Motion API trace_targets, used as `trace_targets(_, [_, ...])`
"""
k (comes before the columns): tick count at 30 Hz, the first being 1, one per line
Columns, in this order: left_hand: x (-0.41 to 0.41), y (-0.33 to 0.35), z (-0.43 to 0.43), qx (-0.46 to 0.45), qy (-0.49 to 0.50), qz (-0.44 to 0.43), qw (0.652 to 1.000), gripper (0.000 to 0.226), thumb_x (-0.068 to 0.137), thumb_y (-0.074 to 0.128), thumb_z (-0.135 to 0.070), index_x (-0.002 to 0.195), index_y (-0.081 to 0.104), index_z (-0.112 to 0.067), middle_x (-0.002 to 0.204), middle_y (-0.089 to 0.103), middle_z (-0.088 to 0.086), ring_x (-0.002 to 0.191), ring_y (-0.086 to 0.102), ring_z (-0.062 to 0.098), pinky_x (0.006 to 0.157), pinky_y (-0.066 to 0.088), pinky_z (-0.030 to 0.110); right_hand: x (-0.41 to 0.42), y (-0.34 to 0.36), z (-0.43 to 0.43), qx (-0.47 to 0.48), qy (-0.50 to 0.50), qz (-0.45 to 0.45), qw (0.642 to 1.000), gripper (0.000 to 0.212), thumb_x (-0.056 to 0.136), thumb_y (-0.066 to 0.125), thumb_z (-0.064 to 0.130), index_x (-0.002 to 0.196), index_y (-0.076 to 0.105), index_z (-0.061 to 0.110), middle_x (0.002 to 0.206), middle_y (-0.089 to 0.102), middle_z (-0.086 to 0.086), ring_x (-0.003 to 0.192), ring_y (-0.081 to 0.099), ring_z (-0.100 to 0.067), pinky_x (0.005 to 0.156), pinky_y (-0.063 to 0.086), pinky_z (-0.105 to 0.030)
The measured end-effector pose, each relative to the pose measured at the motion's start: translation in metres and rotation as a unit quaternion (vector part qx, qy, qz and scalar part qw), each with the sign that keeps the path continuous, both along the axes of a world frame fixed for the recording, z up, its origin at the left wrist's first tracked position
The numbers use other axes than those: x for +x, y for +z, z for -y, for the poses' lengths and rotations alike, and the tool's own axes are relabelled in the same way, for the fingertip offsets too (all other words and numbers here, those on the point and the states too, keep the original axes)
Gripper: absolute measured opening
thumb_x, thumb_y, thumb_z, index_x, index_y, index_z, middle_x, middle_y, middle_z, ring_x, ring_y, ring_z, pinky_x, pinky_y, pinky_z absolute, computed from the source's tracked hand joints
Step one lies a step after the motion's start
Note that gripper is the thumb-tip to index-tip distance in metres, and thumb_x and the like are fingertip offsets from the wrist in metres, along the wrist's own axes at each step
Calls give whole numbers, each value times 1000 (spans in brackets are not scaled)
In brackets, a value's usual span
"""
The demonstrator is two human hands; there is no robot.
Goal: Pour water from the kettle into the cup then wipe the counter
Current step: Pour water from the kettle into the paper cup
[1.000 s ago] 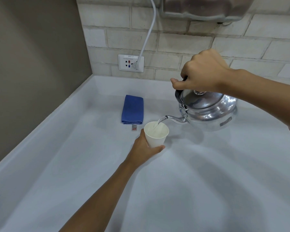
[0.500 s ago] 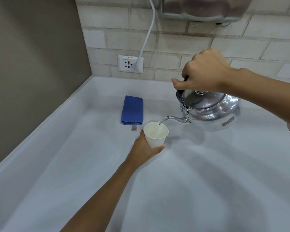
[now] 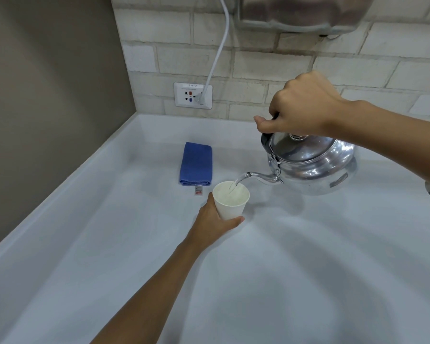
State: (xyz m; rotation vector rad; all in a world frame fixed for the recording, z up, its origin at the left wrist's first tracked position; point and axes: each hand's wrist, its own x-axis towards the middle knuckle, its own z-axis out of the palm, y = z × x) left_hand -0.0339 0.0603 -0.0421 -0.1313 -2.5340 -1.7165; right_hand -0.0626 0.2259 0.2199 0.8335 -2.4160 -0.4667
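A white paper cup (image 3: 231, 203) stands on the pale counter (image 3: 308, 256), and my left hand (image 3: 212, 220) wraps around its near side. My right hand (image 3: 299, 105) grips the black handle of a shiny metal kettle (image 3: 315, 165), held in the air and tilted to the left. Its thin spout reaches over the cup's rim and a stream of water runs into the cup. A folded blue cloth (image 3: 196, 163) lies flat on the counter just behind and left of the cup.
A small red-and-white tag (image 3: 198, 191) lies by the cloth. A wall socket (image 3: 193, 95) with a white cable (image 3: 217, 53) plugged in sits on the brick back wall. A metal appliance (image 3: 301, 11) hangs above. A brown side wall closes the left.
The kettle has drifted slightly to the right and stays tilted, with water running into the cup throughout. My left hand and the cup have kept their place.
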Motion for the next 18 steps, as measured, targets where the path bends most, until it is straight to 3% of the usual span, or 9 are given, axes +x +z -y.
trace_targets(18, [0, 0, 0, -2, 3, 2, 1000, 85, 61, 82, -43, 130, 36, -26, 127, 53, -5, 112, 51, 15, 91, 46, 29, 2, 3, -1, 6, 0, -4, 1000, 58, 83, 48, 41, 40, 29, 6, 35, 18, -4, 38, 16, -18, 48, 13, -21])
